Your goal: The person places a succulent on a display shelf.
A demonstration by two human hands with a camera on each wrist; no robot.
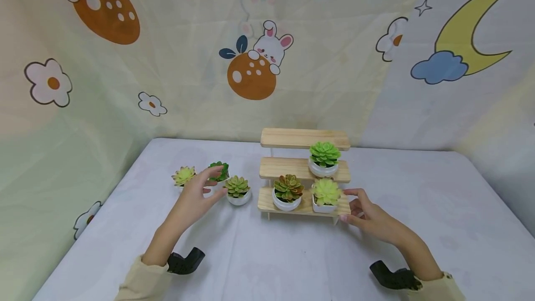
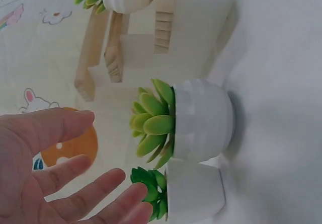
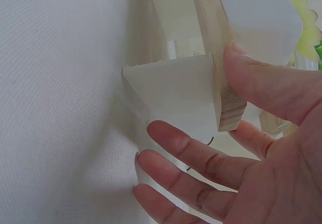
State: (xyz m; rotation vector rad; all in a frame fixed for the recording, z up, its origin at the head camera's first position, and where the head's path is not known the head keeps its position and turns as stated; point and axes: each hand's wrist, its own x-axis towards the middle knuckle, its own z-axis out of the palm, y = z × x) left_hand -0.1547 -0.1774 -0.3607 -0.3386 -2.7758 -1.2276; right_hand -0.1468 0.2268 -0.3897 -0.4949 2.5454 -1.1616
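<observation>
My left hand (image 1: 199, 191), thumb and fingers spread apart, hovers by a group of small potted succulents on the table. Closest to its thumb is a light-green succulent (image 1: 237, 186) in a round white pot (image 2: 204, 121). Behind the fingers is a dark-green succulent (image 1: 220, 171), partly covered; a yellowish succulent (image 1: 184, 176) stands left of the hand, its pot mostly hidden. My right hand (image 1: 374, 217) holds the right end of the lowest board of a three-tier wooden shelf (image 1: 305, 167), thumb along its front and index finger behind (image 3: 251, 138); the other fingers extend below the board.
On the lowest board sit a reddish-green succulent (image 1: 287, 188) and a pale-green succulent (image 1: 326, 192) in a squarish pot. A bright-green succulent (image 1: 324, 154) stands on the middle board's right. White cloth covers the table (image 1: 284, 259); a printed curtain (image 1: 334, 59) hangs behind.
</observation>
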